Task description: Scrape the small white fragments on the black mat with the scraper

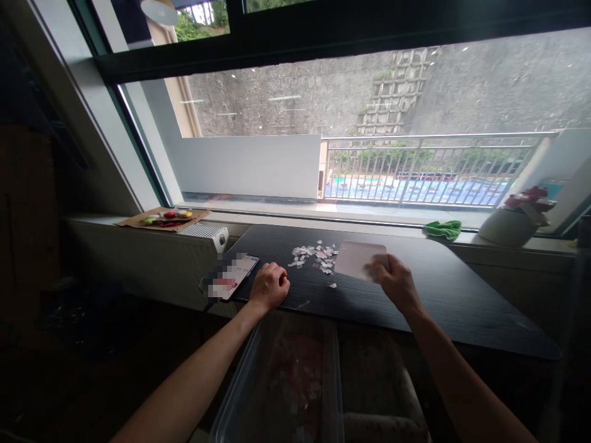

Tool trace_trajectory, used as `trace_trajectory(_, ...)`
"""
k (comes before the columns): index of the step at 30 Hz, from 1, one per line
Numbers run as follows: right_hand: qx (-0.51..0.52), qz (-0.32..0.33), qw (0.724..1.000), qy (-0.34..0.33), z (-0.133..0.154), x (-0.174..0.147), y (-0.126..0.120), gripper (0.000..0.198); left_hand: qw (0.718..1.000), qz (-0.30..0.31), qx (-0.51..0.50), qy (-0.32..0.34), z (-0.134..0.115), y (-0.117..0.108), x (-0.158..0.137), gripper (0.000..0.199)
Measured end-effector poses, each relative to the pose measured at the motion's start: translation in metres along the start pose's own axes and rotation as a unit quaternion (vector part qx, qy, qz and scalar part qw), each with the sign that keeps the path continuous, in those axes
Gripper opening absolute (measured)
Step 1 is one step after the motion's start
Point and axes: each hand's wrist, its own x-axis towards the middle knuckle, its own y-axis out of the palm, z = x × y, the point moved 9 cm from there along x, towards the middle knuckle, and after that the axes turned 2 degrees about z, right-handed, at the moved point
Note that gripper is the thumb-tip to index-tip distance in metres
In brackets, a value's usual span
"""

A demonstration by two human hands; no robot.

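My right hand (pixel 396 278) grips the edge of a flat, pale rectangular sheet (pixel 356 258) with rounded corners, held slanted over the dark table. Just left of the sheet lies a loose pile of small white paper scraps (pixel 302 253), some with pinkish marks. One scrap (pixel 332 285) sits apart, nearer the front edge. My left hand (pixel 271 285) rests curled on the table between a phone (pixel 237 278) and the scraps. Its fingers are closed, and whatever they may hold is hidden.
Below the front edge of the dark table (pixel 443 289) stands a clear plastic bin (pixel 336 381) with scraps inside. On the window ledge are a green cloth (pixel 442 230), a rounded pale pot (pixel 505 229) and a brown board (pixel 133 219) bearing colourful items. A radiator (pixel 152 252) stands at left.
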Motion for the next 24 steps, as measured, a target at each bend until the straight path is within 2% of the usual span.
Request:
trace_trajectory(7,0.039,0.056,0.998,-0.011,0.002,-0.003,0.029,0.028,1.000,0.003,0.007,-0.004,0.000,0.000,0.000,0.011)
trace_trajectory(9,0.051,0.059,0.997,-0.012,0.006,-0.009,0.025,0.029,1.000,0.002,0.005,-0.001,0.000,0.000,0.000,0.011)
trace_trajectory(11,0.054,0.032,0.998,-0.016,0.010,-0.015,0.011,0.029,1.000,0.002,0.004,-0.002,0.000,0.000,0.000,0.011)
trace_trajectory(14,0.012,0.001,1.000,-0.020,0.011,-0.023,-0.004,0.026,1.000,0.002,0.002,-0.002,0.000,0.000,0.000,0.011)
trace_trajectory(19,0.007,0.020,1.000,-0.015,0.009,-0.037,-0.003,0.027,1.000,-0.003,0.001,0.002,0.000,0.000,0.000,0.011)
trace_trajectory(24,-0.002,0.009,1.000,-0.008,0.007,-0.043,-0.005,0.027,1.000,-0.005,0.003,0.002,0.000,0.000,0.000,0.010)
